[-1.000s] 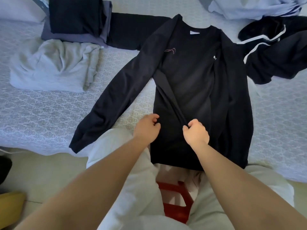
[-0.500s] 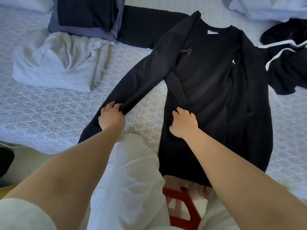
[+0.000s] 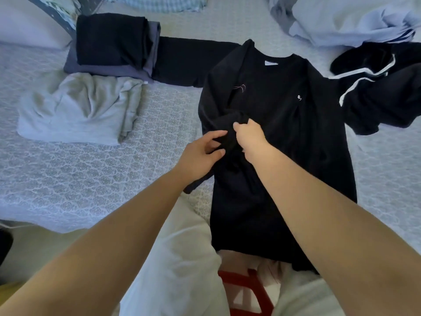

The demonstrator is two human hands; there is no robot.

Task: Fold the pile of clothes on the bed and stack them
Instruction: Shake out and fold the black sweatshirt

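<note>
**Black top mid-fold on bed**

Bed [image 3: 91, 174] w/ pale patterned cover; black long-sleeve top [image 3: 284, 133] lies flat, centre-right. Right hand [image 3: 250, 137] curled, gripping bunched sleeve; left hand [image 3: 200, 153] pinching same bunch. Folded stack [image 3: 114, 42] back-left, grey garment [image 3: 79, 110] beside. Red stool [image 3: 246, 290] below.

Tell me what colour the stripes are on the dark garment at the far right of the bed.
White stripes on the black garment, shown in the head view.
</note>
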